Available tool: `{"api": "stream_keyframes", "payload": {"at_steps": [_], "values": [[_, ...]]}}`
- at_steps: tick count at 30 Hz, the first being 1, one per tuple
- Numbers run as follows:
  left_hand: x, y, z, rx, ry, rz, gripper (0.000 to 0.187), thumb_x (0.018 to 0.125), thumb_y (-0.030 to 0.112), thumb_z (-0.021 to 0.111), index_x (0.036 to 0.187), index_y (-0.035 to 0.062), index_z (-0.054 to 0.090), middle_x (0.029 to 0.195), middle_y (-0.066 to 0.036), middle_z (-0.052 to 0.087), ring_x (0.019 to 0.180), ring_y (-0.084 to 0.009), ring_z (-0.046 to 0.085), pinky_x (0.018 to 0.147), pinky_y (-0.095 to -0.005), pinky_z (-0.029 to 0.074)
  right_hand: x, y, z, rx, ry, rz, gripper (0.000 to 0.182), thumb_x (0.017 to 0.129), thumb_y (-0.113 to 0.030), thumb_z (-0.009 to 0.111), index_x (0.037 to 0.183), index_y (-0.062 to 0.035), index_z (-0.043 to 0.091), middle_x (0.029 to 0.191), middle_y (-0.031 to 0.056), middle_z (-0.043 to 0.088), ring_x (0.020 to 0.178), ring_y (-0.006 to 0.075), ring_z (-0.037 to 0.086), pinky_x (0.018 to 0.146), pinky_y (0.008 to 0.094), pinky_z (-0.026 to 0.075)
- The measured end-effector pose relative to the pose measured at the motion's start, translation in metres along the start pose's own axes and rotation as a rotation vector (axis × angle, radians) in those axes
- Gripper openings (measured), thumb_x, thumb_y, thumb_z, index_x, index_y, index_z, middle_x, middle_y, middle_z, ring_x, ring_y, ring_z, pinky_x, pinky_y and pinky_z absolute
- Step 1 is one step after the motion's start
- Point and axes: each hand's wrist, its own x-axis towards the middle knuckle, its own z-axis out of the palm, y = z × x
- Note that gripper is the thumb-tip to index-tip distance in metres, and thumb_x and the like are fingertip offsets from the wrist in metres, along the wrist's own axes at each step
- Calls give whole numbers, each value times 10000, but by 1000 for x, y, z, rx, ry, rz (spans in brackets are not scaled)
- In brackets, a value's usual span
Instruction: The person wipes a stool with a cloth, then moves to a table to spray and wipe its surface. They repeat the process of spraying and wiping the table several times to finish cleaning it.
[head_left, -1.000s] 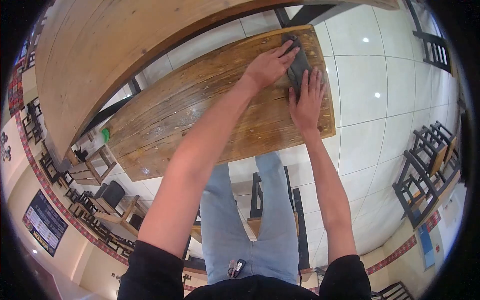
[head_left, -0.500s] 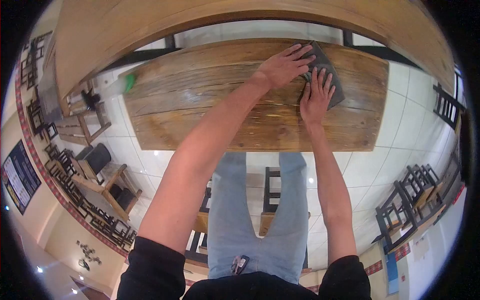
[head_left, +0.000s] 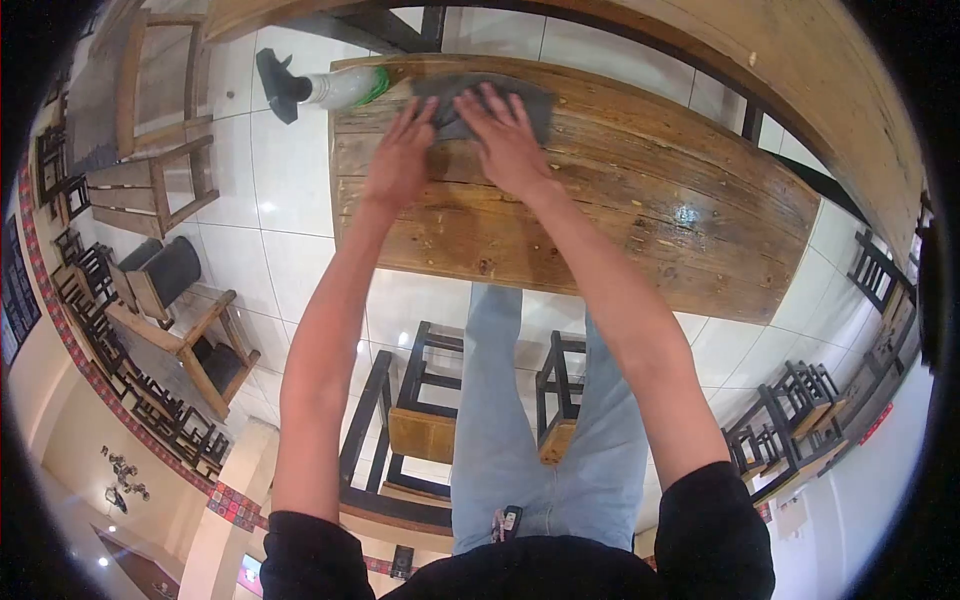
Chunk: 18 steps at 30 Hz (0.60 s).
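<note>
A dark grey cloth [head_left: 535,108] lies spread near the far edge of a wooden table [head_left: 600,220]. My right hand [head_left: 502,140] presses flat on its middle, fingers apart. At the cloth's left edge rests my left hand [head_left: 402,152], its fingers stretched out and partly on the cloth. A spray bottle [head_left: 345,89] with a black trigger head and a green band is at the table's far left corner, left of both hands.
Black-framed stools with wooden seats [head_left: 420,434] stand below the near edge, beside my legs. More wooden chairs [head_left: 165,190] are at the left. Another wooden surface [head_left: 800,90] curves across the top right. White floor tiles surround the table.
Both hands and the cloth have moved from the table's right part to its left part. The view has shifted, and the spray bottle now shows clearly.
</note>
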Motion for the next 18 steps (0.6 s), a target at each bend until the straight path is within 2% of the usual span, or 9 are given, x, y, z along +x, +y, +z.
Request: {"api": "stream_keyframes", "payload": {"at_steps": [2,5,7,8,10,11,15,17,18], "values": [[-37,-18,-7,73,-30,-148,379,875,-69,550,1252,-39,583,1664,-165,439,1565,-423,339,1265,-547,343,21,-23,17,-25,-73,-146,794,926,-141,695,1655,-171,381,1721,35,382,1627,262,249,1339,496,176],[-93,-14,-15,-59,58,-246,291,946,-48,530,1233,-57,581,1662,-203,425,1552,-482,322,1259,-572,331,32,-49,43,58,-90,-229,729,990,-148,641,1665,-198,369,1744,25,330,1634,251,227,1353,442,163],[-109,3,-12,12,39,-339,254,1013,-24,511,1258,-77,553,1655,-276,391,1546,-534,287,1262,-584,317,24,-55,58,-173,-48,-263,681,982,-108,613,1630,-201,426,1743,-5,331,1629,212,240,1354,383,192],[-108,14,-5,3,41,-333,254,1013,-24,511,1258,-77,553,1655,-276,391,1546,-534,287,1262,-584,317,17,-50,56,-182,-51,-258,681,982,-108,613,1630,-201,426,1743,-5,331,1629,212,240,1354,383,192],[-110,37,15,34,134,-349,258,1052,-2,496,1294,-90,519,1643,-339,357,1544,-554,273,1264,-600,301,0,-44,44,-127,-31,-285,502,1031,-189,484,1527,-193,562,1709,-24,403,1607,165,296,1332,371,235],[-107,47,29,-8,144,-364,617,1035,22,548,1598,-86,319,1689,-311,292,1583,-516,221,1280,-543,290,-8,-33,35,-126,-31,-283,502,1031,-189,484,1527,-193,562,1709,-24,403,1607,165,296,1332,371,235],[-60,129,56,-145,289,-286,699,992,68,634,1600,-81,324,1704,-298,270,1597,-506,191,1290,-545,268,-66,38,-20,-164,-101,-327,517,1017,-156,484,1527,-202,559,1705,-51,404,1604,144,297,1339,355,238],[-19,180,65,-81,52,-280,768,940,90,692,1600,-73,334,1710,-295,260,1603,-515,160,1302,-539,240,-107,85,-57,-164,-123,-277,524,1016,-149,478,1531,-203,556,1707,-55,400,1604,144,296,1343,355,234],[-1,206,77,-43,36,-247,769,930,99,670,1602,-70,339,1690,-294,300,1589,-522,198,1291,-569,254,-129,108,-73,-176,-114,-226,536,1012,-130,477,1537,-207,550,1714,-51,389,1603,146,299,1346,354,229]]}}
